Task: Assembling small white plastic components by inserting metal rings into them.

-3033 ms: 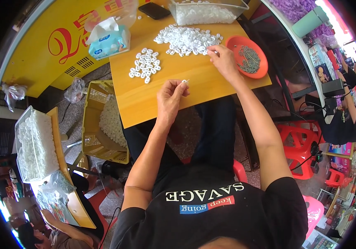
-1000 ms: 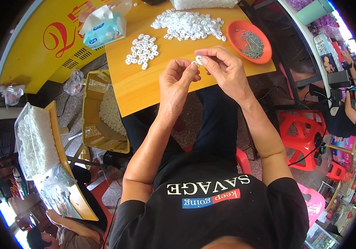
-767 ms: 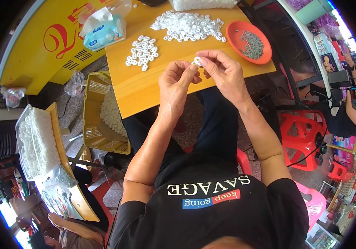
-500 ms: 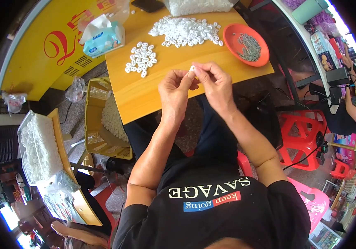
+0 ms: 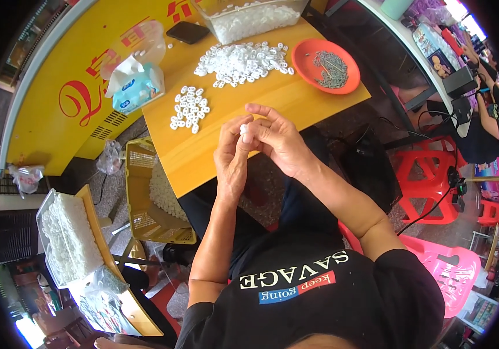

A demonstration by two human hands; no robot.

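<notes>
Over the front edge of the wooden table, my left hand (image 5: 232,154) pinches a small white plastic piece (image 5: 243,129) between thumb and forefinger. Beside it, my right hand (image 5: 281,142) has its forefinger stretched out and the fingers apart; its thumb side is close to the piece, and whether it touches is unclear. A loose group of white two-holed plastic pieces (image 5: 190,109) lies on the left of the table. Farther back is a bigger heap of the same pieces (image 5: 243,63). An orange-red dish (image 5: 303,52) at the right holds small grey metal pins or screws (image 5: 332,70).
A clear bin of white pieces (image 5: 255,23), a dark phone (image 5: 190,32) and a tissue pack (image 5: 138,87) stand along the table's back and left. A yellow crate (image 5: 139,224) sits on the floor at left. Red stools (image 5: 424,174) and a pink chair (image 5: 458,273) are at right.
Both hands have drawn nearer my body and slightly left. The right forefinger has lifted away from the white piece, which stays in my left fingers. The whole view has shifted a little.
</notes>
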